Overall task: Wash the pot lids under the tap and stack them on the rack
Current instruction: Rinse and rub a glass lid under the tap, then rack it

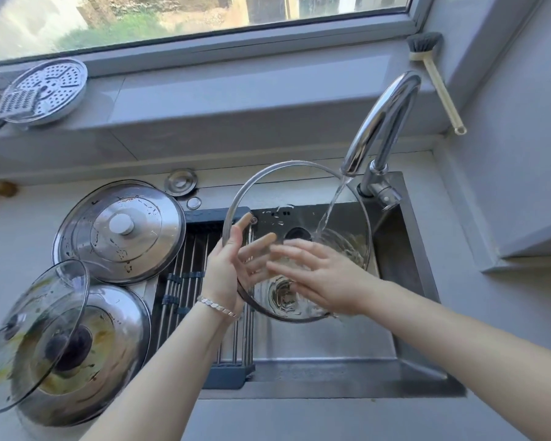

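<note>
Left hand (226,268) grips one round, steel-rimmed glass lid (303,198); right hand (315,275) presses it, fingers straight. Leftward lie two domed steel lids (121,230) (131,329) and one smeared glass lid (23,329).

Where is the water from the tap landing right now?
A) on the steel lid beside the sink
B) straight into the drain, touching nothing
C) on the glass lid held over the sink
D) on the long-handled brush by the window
C: the stream from the tap strikes the upper right part of the glass lid, which the left hand holds by its rim over the sink while the right hand lies flat on the glass.
</note>
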Action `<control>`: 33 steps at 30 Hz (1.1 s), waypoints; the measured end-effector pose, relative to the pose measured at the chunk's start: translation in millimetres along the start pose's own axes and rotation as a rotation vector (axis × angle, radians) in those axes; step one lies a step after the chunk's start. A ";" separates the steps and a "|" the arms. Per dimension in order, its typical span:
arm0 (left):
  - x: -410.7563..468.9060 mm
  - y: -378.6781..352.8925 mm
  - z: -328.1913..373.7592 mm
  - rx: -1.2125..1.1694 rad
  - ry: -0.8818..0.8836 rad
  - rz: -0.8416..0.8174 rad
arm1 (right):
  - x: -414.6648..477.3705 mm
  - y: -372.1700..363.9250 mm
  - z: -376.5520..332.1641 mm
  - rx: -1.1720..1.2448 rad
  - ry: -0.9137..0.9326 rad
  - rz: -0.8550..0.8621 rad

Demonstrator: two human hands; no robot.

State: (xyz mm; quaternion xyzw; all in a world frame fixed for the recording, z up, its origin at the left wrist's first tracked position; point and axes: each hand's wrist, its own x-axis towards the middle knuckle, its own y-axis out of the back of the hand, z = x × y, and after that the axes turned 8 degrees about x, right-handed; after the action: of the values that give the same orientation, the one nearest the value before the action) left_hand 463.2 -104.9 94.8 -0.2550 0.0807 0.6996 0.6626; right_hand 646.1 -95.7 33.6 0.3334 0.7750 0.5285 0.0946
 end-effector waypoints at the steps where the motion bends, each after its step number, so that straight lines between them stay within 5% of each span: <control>1: -1.6 -1.7 -1.9 0.009 0.002 -0.009 | 7.1 3.2 0.8 -0.009 -0.075 0.046; 4: -3.4 -5.4 -4.4 -0.002 0.018 -0.004 | 23.4 0.2 -9.3 0.012 -0.148 0.121; 8: -1.1 -1.7 2.0 -0.040 0.051 0.077 | 14.6 -11.1 -26.8 0.073 0.107 -0.022; 13: -3.3 2.9 25.0 0.114 -0.060 0.208 | -25.5 -11.2 -3.7 0.054 -0.039 -0.132; 17: -5.3 -10.1 48.5 0.508 -0.254 0.322 | -49.6 -17.1 12.5 -0.030 -0.229 -0.112; 20: -10.1 -22.8 56.7 1.014 -0.449 0.322 | -48.9 -20.0 8.9 -0.016 -0.329 -0.074; 24: -16.8 -31.6 54.8 1.398 -0.512 0.376 | -34.8 -23.6 -4.5 0.118 -0.521 -0.070; 27: -15.0 -23.6 46.3 1.308 -0.428 0.405 | -17.6 -13.6 -27.1 0.419 -0.695 -0.055; 30: -11.2 -21.5 33.7 0.804 -0.230 0.425 | 8.9 -10.5 -62.6 0.748 -0.781 0.013; 33: -18.4 -31.9 19.4 0.485 -0.037 0.435 | 35.7 -21.5 -66.9 0.820 -0.959 0.087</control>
State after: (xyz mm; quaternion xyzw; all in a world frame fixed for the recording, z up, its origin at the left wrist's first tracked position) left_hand 489.1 -109.0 127.2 -0.0537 0.2854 0.7896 0.5405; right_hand 576.6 -128.9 50.4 0.5738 0.7715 -0.0163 0.2745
